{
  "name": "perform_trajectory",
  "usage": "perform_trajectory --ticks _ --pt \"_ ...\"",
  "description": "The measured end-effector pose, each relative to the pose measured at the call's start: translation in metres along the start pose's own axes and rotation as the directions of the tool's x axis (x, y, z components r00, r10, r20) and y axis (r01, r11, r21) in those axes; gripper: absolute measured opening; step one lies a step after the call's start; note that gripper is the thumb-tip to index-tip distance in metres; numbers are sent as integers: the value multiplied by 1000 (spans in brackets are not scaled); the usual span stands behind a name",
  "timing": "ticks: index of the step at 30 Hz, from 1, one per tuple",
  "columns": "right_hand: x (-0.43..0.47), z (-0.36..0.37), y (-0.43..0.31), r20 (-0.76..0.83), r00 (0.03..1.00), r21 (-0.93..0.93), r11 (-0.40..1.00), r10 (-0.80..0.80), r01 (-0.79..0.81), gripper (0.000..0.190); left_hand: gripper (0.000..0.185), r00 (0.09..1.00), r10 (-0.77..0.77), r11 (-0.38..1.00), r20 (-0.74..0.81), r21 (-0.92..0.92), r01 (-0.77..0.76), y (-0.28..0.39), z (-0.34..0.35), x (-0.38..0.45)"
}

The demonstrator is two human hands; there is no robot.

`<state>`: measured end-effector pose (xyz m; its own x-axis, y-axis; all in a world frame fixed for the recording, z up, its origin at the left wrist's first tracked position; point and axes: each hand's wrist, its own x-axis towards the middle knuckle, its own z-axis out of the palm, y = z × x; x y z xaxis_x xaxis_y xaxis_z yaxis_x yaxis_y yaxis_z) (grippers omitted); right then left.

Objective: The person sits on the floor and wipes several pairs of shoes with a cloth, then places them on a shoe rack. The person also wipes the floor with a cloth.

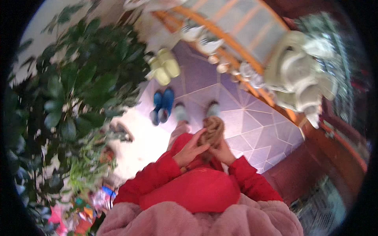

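A brown knitted or ribbed fabric item (213,131) is bunched up in front of my red-clothed torso; the blur leaves its exact kind unclear. My left hand (191,149) holds it from the left side, thumb and fingers spread along its edge. From the lower right, my right hand (222,150) grips its underside, with some fingers hidden behind it. Below the item are my feet in light socks or footwear on the tiled floor (245,118).
Blue shoes (163,103) and yellow-green slippers (164,66) stand ahead to the left. Leafy potted plants (82,79) fill the left side. An orange-brown wooden rack (224,35) with shoes runs along the upper right, beside a pale bag-like item (295,67).
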<state>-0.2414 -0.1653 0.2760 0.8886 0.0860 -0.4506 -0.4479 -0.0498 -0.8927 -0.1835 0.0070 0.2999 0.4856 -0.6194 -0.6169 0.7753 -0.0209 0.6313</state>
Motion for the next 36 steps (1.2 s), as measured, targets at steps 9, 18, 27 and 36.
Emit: perform_trajectory --ticks 9,18,27,36 --pt "-41 20 124 -191 847 305 850 496 -430 56 31 688 -62 979 -723 90 183 -232 -213 46" --pt "-60 0 176 52 849 -305 817 526 -488 43 84 299 -137 410 -945 221 885 -369 -430 126" --pt "-58 -1 185 79 943 -487 838 323 -247 40 50 586 208 286 -783 622 729 -313 -372 142" --pt "-71 1 155 -10 934 -647 710 357 -278 53 64 692 424 393 -585 807 441 -159 -151 -4"
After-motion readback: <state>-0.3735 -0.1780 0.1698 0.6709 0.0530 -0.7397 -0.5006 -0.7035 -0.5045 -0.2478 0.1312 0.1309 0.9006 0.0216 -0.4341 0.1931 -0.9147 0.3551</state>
